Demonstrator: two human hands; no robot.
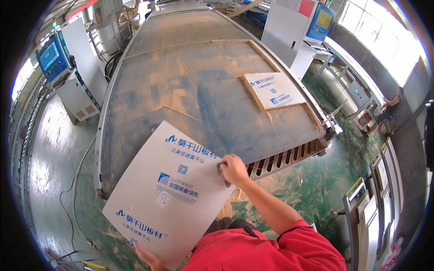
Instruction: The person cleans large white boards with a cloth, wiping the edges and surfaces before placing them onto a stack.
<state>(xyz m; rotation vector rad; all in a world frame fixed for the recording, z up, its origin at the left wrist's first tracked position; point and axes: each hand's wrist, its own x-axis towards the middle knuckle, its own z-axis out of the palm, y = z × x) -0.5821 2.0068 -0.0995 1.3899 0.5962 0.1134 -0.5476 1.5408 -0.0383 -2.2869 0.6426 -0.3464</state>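
A large white board [149, 180] with blue print and a small white label is tilted in front of me, its far part over the near end of the dusty machine table [149, 86]. My left hand [148, 257] grips its lower left edge, part of the hand hidden by the board. At the board's right edge my right hand [234, 170] is closed round a dark grey rag-like wad [224, 175], pressed against that edge. A smaller white printed panel [275, 92] lies on the table's right side, with sawdust and thin offcut strips around it.
Control cabinets with screens stand left [74, 90] and right [294, 36] of the table. A slatted ramp [289, 158] hangs at its near end. Hoses [77, 217] cross the left floor. Boards lean in a rack [370, 212] at right; another person [391, 108] sits beyond.
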